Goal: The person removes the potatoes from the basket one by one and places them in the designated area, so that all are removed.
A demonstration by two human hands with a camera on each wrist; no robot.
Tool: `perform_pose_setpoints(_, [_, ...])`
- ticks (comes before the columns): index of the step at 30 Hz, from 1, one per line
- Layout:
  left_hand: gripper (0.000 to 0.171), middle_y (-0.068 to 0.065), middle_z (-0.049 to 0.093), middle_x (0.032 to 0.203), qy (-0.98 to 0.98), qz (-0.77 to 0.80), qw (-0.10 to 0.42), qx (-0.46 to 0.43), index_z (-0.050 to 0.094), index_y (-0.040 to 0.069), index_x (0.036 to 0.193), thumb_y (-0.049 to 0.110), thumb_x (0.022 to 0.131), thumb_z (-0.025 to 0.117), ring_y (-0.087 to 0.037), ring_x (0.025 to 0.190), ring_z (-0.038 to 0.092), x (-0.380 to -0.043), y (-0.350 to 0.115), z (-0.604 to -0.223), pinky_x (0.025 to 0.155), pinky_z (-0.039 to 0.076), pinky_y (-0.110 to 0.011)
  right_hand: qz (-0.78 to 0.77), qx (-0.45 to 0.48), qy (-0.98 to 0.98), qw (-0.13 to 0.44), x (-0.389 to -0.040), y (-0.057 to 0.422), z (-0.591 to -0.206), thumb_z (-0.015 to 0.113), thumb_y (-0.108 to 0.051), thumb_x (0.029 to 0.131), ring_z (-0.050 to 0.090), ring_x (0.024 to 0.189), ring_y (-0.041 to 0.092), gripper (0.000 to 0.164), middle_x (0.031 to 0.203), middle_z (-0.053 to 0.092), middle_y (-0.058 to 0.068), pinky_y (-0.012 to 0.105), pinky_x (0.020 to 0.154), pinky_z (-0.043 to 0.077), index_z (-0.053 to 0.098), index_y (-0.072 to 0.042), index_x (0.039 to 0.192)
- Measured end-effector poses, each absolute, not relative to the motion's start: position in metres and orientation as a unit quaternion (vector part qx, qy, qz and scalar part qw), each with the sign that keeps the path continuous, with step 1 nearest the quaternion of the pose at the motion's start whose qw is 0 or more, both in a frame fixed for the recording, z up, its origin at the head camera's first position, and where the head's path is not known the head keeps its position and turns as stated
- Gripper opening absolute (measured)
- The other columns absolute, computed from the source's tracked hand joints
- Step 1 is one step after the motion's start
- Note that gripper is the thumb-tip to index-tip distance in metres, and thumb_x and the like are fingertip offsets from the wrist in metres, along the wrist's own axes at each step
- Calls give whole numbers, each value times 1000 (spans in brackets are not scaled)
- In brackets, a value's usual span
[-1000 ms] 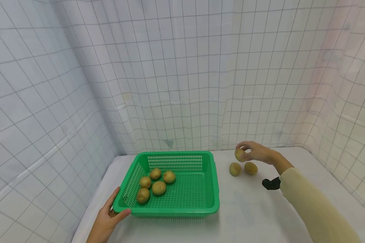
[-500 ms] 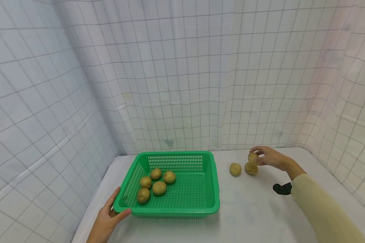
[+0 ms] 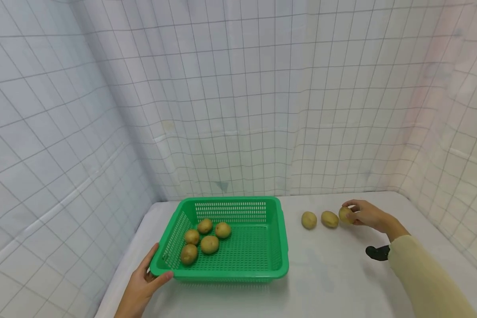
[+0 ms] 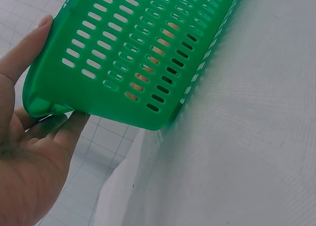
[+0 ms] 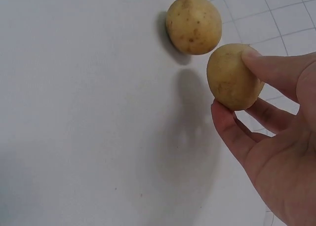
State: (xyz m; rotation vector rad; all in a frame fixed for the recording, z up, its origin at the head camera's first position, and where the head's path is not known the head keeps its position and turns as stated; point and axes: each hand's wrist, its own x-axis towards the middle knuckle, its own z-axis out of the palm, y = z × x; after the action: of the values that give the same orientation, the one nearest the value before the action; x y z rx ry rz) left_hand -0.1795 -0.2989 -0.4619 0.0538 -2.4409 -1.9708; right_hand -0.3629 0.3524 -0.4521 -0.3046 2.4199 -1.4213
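My right hand (image 3: 367, 215) pinches a potato (image 5: 234, 77) between thumb and fingertips, close over the table at the right. Just left of it lies a second potato (image 3: 329, 219), and beyond that a third potato (image 3: 308, 220), making a row. My left hand (image 3: 142, 282) grips the near left corner of a green plastic basket (image 3: 230, 279), thumb over the rim and fingers round the outside. Several potatoes (image 3: 209, 244) sit together in the left half of the basket. In the left wrist view the basket's slotted wall (image 4: 113, 43) shows potato skin through its lower slots.
A white cloth covers the table (image 3: 326, 282). Behind it hangs a white sheet with a grid pattern (image 3: 238, 110), with similar sheets on both sides. A dark object (image 3: 377, 253) shows at the right wrist, by the pale yellow sleeve (image 3: 425, 274).
My right hand has carried its potato rightward and down, passing over the middle potato to the right end of the row. The left hand has kept its grip on the basket.
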Motion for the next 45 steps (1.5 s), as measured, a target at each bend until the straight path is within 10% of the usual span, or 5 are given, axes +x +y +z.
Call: perform_pose_setpoints(45, [94,-20,9,169,-784,-620,9,4,8,15,168,14,100,72,-32,142,29,-182,-299,-465,94,52,-21,-402,-112,901,118,-362,364,-432,66,-11,101,57,116,41,50,133,52,36,51,94,55,48,17,139])
